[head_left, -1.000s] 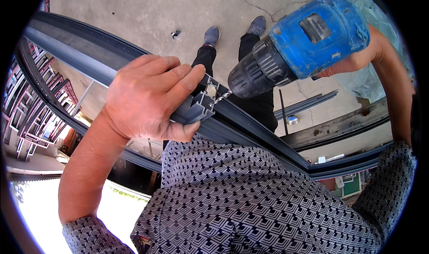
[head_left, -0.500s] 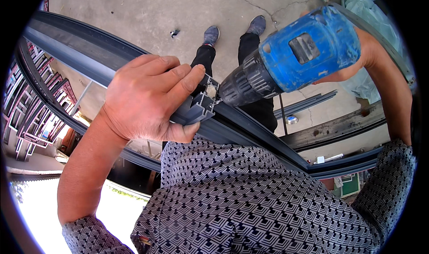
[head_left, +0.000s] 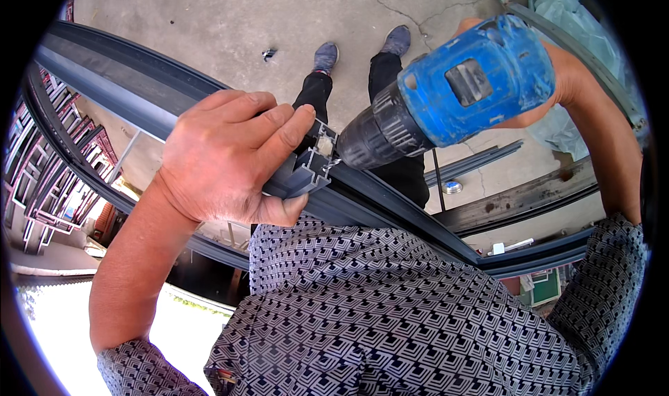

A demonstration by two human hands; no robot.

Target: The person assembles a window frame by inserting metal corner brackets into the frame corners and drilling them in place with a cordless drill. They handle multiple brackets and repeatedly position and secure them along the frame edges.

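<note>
My left hand (head_left: pixel 233 155) is wrapped over a dark grey metal window-frame profile (head_left: pixel 306 176), thumb below and fingers on top. The profile's cut end, with open channels and a pale piece inside, points right. My right hand (head_left: pixel 568 79) grips a scuffed blue power drill (head_left: pixel 481 75), its handle hidden beneath the body. The drill's black chuck (head_left: pixel 383 132) reaches left to the profile's end. A short bit shows at the chuck's tip, against or very near the cut end; actual contact is hard to make out.
Long dark frame bars (head_left: pixel 125 75) run from upper left across my front to the right. Stacked profiles (head_left: pixel 52 166) stand at far left. Clear plastic sheeting (head_left: pixel 578 26) lies upper right. More bars (head_left: pixel 481 164) and a small round tin (head_left: pixel 453 187) rest on the concrete floor (head_left: pixel 230 19).
The drill and my right hand have shifted slightly left and down in view. The chuck sits a little closer over the profile's end. My left hand keeps its hold.
</note>
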